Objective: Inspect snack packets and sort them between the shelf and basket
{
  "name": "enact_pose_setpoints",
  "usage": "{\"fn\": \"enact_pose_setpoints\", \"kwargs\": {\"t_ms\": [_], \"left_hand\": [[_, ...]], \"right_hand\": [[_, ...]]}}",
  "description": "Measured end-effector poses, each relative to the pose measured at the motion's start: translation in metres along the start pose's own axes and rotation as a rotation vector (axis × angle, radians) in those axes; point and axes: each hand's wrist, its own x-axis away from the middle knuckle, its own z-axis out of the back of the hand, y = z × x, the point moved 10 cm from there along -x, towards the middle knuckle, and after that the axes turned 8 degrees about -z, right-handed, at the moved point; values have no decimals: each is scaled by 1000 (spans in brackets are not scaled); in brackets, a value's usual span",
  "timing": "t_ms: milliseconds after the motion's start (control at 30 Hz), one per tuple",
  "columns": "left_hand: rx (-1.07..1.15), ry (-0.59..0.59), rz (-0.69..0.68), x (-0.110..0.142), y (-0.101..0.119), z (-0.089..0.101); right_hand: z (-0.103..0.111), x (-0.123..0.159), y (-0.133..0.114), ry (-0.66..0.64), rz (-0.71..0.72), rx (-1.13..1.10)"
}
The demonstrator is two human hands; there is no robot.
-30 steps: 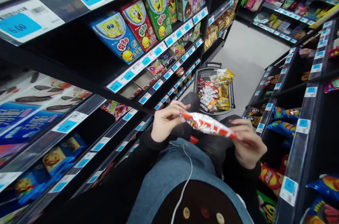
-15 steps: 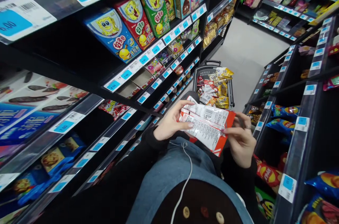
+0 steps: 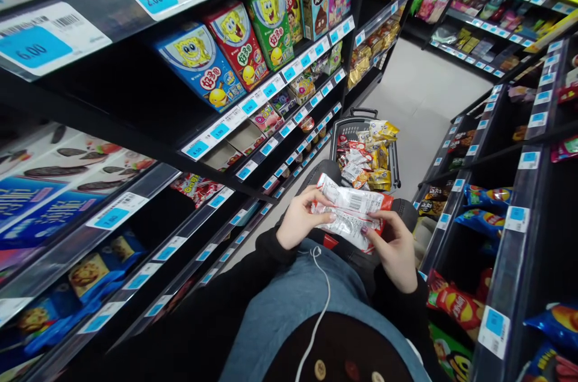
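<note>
I hold a red and white snack packet [image 3: 351, 210] in front of my lap with both hands, its printed white back with a barcode facing up. My left hand [image 3: 303, 219] grips the packet's left end with thumb on top. My right hand [image 3: 397, 248] pinches the lower right edge, fingers curled round it. Just beyond the packet stands a grey shopping basket [image 3: 351, 125] on the floor, heaped with red, white and yellow snack packets [image 3: 366, 156].
Black shelves [image 3: 217, 129] with blue price tags run along my left, carrying cartoon snack boxes [image 3: 235, 47] and biscuit packs. On my right, another shelf unit [image 3: 506, 237] holds crisp bags [image 3: 456, 303]. A pale floor aisle [image 3: 419, 99] opens ahead past the basket.
The packet turned from edge-on with its red front showing to back side up. Both hands then drew it lower and closer to my body.
</note>
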Motion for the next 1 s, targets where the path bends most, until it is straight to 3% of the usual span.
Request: {"fn": "enact_pose_setpoints", "kwargs": {"t_ms": [100, 200, 400, 500, 667, 800, 1000], "left_hand": [[24, 58, 13, 1, -5, 8], [59, 45, 56, 2, -8, 11], [101, -213, 160, 1, -7, -8], [170, -280, 214, 2, -9, -15], [214, -308, 177, 1, -6, -19], [257, -337, 226, 6, -8, -26], [271, -284, 277, 6, -11, -21]], "right_hand": [[-4, 1, 3, -17, 17, -7], [-9, 2, 1, -28, 33, -28], [-14, 0, 1, -49, -2, -88], [-13, 0, 3, -58, -7, -89], [-12, -2, 6, -66, -10, -51], [-13, -6, 7, -52, 6, -56], [-10, -5, 8, -54, 39, -68]]}}
